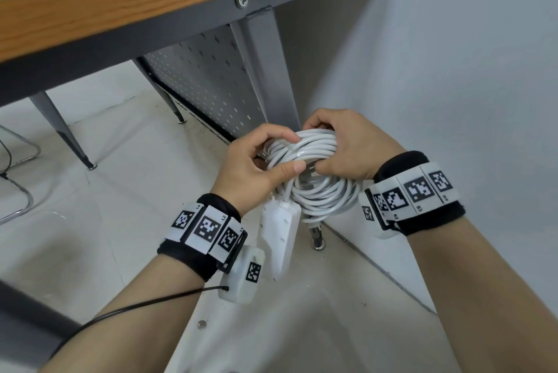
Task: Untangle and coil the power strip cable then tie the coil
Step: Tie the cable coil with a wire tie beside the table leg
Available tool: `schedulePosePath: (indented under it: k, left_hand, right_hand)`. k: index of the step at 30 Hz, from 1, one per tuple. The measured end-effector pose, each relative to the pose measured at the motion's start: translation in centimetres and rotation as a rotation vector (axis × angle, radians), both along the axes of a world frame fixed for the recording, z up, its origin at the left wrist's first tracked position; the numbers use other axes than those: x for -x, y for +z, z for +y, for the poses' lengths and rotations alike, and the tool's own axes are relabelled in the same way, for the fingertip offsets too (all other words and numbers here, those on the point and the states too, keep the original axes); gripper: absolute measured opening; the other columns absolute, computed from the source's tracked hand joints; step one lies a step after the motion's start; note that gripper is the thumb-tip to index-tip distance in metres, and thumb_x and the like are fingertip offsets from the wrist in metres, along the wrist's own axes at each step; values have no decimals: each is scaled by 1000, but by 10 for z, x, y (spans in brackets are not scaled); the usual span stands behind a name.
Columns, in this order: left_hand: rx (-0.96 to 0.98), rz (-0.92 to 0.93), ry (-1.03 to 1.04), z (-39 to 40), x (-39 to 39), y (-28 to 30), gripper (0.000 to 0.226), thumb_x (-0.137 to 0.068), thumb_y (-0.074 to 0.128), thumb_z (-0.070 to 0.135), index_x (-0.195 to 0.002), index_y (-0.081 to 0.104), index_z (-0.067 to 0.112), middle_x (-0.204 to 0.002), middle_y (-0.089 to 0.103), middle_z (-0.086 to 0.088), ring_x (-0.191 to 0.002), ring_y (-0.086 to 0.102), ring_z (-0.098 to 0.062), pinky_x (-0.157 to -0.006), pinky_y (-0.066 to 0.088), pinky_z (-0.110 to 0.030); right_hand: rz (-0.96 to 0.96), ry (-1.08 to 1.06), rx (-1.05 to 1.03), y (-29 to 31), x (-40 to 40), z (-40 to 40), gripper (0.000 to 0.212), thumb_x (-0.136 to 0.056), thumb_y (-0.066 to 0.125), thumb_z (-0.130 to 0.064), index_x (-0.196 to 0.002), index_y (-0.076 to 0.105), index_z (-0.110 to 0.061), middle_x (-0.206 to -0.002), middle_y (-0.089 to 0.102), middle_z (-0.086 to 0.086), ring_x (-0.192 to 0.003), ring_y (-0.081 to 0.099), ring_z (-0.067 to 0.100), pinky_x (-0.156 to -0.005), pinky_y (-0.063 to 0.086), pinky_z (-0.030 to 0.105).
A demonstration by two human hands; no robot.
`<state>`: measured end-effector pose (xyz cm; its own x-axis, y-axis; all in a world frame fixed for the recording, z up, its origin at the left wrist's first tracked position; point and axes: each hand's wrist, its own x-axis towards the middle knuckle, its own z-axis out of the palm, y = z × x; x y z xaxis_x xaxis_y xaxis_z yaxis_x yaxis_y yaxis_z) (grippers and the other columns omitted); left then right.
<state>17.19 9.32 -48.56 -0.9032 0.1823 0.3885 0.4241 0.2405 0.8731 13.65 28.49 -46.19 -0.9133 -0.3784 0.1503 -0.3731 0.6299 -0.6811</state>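
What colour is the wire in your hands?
The coiled cable is white, seen in the head view.

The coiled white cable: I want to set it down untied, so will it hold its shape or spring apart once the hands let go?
Probably it loosens. The cable coil is many separate loops, held together only by the left hand and right hand gripping it. The loops already fan unevenly at the bottom, suggesting springy cord. The power strip dangling below would likely drag a turn out.
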Motion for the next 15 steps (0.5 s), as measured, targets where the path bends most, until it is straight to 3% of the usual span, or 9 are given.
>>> schedulePosePath:
  k: [4, 9, 12, 15]
  left_hand:
    - [-17, 6, 1, -9, 5, -1, 15, -79, 74, 1, -90, 71, 10, -102, 71, -7, -98, 69, -22, -90, 54, -34]
    - [167, 65, 58, -9, 5, 1, 7, -85, 64, 2, -83, 66, 8, -101, 66, -8, -97, 63, -16, -92, 48, -23]
    - [255, 117, 122, -9, 6, 3, 13, -88, 64, -1, -82, 64, 11, -102, 59, -5, -96, 57, -8, -93, 40, -16]
    - [249, 97, 124, -10, 5, 5, 19, -88, 64, 1, -80, 62, 18, -102, 56, -4, -97, 55, -10, -90, 42, -22]
  right_hand:
    - [-32, 9, -15, -1, 1, 1, 47, -62, 78, -7, -102, 61, -25, -83, 69, -8, -67, 65, 3, -61, 51, 19]
    - [-62, 12, -88, -8, 3, -6, 45, -63, 78, -12, -100, 58, -29, -84, 68, -8, -69, 64, 4, -62, 48, 21]
    - [-68, -2, -94, -10, 4, -7, 44, -64, 77, -14, -99, 55, -31, -83, 67, -9, -69, 63, 4, -59, 46, 19]
    - [-47, -2, -74, -8, 4, -8, 45, -64, 77, -14, -99, 54, -30, -83, 67, -9, -67, 63, 4, -59, 45, 20]
